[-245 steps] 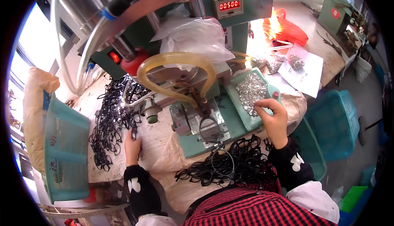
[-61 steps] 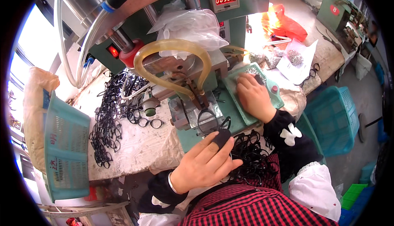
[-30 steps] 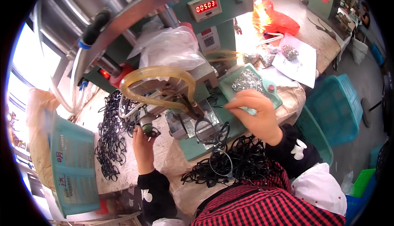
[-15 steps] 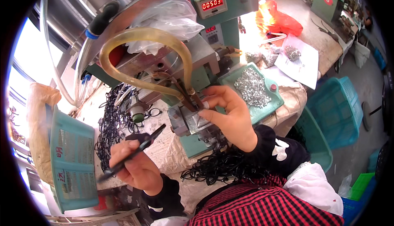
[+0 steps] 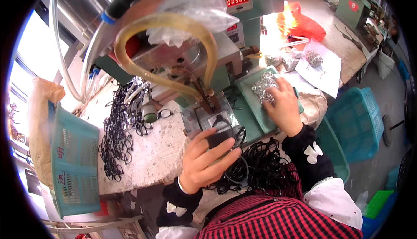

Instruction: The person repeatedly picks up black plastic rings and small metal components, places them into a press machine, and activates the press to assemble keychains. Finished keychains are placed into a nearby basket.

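My left hand (image 5: 206, 163) is in front of the machine's metal fixture (image 5: 217, 119), its fingers bent around a black eyeglass frame (image 5: 247, 169). One loop of the frame hangs out to the right of the fingers. A dark patch, perhaps a finger cover, shows between the fingers. Two brown-tipped prongs (image 5: 210, 102) point down at the fixture from above. My right hand (image 5: 284, 106) reaches into the green tray (image 5: 256, 113), fingertips at the pile of small silver metal parts (image 5: 264, 86). Its thumb and forefinger look apart; nothing shows between them.
Black frames lie heaped near my lap (image 5: 269, 158) and along the left of the bench (image 5: 115, 143). A teal basket (image 5: 76, 165) stands at left, another (image 5: 354, 121) at right. A yellowish hose (image 5: 169, 19) loops over the fixture. Bagged parts (image 5: 286, 61) sit behind the tray.
My right hand has left the fixture and moved right onto the metal parts. My left hand has come from the lower left to the fixture's front; the long black piece across it no longer shows.
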Motion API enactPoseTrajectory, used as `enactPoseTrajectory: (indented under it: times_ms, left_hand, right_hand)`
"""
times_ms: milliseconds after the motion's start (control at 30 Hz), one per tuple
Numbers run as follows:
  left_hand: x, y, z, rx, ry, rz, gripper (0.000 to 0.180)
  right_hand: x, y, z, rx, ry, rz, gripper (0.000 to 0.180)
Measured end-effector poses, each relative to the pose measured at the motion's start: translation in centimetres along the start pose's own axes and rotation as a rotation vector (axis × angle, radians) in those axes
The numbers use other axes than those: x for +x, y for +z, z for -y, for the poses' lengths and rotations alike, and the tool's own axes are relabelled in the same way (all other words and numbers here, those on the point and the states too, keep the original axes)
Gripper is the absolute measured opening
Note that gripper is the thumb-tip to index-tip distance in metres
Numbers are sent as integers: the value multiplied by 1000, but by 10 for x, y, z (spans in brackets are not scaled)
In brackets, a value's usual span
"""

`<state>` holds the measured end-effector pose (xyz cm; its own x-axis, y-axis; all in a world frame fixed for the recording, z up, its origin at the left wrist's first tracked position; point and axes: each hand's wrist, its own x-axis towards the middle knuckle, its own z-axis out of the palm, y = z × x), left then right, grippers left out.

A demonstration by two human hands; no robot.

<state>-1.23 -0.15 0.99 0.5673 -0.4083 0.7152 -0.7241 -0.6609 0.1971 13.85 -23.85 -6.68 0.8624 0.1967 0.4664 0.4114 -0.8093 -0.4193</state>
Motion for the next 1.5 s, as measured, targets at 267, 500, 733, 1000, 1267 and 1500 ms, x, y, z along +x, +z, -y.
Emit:
enactPoseTrajectory:
  times_ms: [267, 500, 733, 1000, 1267, 1500]
  left_hand:
    - [4, -3, 0, 28, 51, 4, 37]
    - [41, -60, -76, -73, 27, 44, 32]
    - [15, -103, -47, -229, 203, -68, 13]
    - [-96, -48, 180, 680, -705, 14, 14]
    - [-168, -19, 197, 677, -976, 148, 14]
    - [-146, -41, 117, 612, -835, 41, 17]
  right_hand:
    - [-9, 17, -20, 161, -115, -168, 11]
    - [-5, 14, -11, 126, -67, -205, 10]
    - [-11, 12, -2, 388, 69, -168, 8]
    - [-6, 7, 11, 603, 61, -134, 12]
    - [-25, -25, 11, 621, 241, -65, 12]
    - [3, -29, 71, 814, -201, -7, 31]
